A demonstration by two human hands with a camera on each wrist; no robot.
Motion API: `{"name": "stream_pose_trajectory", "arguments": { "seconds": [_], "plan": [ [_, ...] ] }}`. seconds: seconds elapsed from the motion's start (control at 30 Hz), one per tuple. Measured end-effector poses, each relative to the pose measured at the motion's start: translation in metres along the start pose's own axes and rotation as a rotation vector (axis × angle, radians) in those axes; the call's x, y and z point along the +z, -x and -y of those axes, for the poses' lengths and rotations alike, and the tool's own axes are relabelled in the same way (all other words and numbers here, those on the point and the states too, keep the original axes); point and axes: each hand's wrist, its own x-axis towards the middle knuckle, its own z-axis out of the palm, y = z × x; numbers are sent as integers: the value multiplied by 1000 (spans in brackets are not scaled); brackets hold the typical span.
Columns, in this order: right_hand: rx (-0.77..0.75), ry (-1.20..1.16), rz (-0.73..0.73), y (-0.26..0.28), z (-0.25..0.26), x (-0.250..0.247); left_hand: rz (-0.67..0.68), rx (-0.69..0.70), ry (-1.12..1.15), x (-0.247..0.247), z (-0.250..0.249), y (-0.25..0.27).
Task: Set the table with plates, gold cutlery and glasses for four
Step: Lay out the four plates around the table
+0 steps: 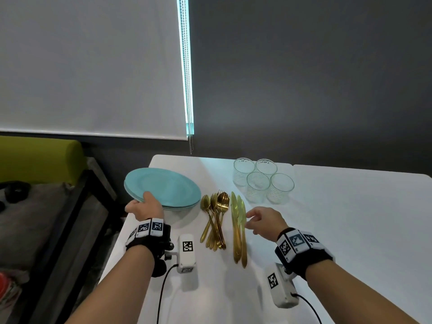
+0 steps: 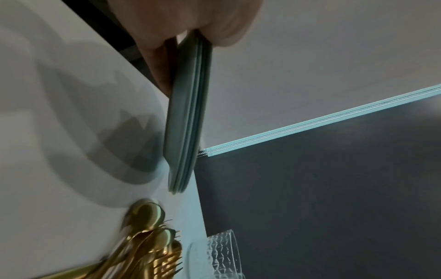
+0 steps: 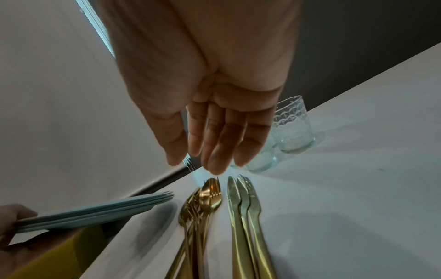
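A stack of teal plates [image 1: 163, 185] hangs tilted just above the white table [image 1: 350, 230] at its left side, with a shadow beneath it. My left hand [image 1: 145, 203] grips the stack's near rim, thumb on top and fingers underneath; the left wrist view shows the plates [image 2: 188, 117] edge-on in that pinch. Gold spoons and forks [image 1: 216, 220] lie in a bundle beside gold knives [image 1: 239, 230]. My right hand [image 1: 251, 220] hovers over the knives [image 3: 245, 217] with relaxed fingers [image 3: 214, 147], holding nothing. Several clear glasses [image 1: 261, 181] stand behind the cutlery.
The table's left edge [image 1: 126, 230] runs right below the lifted plates, with a dark-framed bench [image 1: 77, 218] and a green cushion [image 1: 39, 157] beyond it. A blind's bead chain [image 1: 190, 141] hangs behind the table. White tabletop stretches to the right.
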Motion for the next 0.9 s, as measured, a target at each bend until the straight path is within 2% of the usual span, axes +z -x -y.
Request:
{"name": "stream_pose_trajectory", "arguments": {
  "seconds": [0.07, 0.2, 0.33, 0.4, 0.47, 0.67, 0.9],
  "plan": [
    [-28, -40, -9, 3, 4, -5, 23, 73, 23, -4, -6, 6],
    [-82, -195, -89, 7, 14, -25, 200, 180, 133, 6, -25, 24],
    [-81, -358, -252, 1, 16, -52, 446, 178, 177, 31, -41, 64],
    [-66, -420, -341, -3, 11, -69, 563, 209, 137, 44, -42, 95],
    [-40, -468, -406, -4, 1, -88, 659, 181, 152, 56, -38, 128],
    [37, -515, -556, 7, -66, -150, 837, 73, 122, 105, 2, 209],
    [183, -598, -582, -8, -183, -222, 931, -16, 36, 165, 60, 302]
  ]
}}
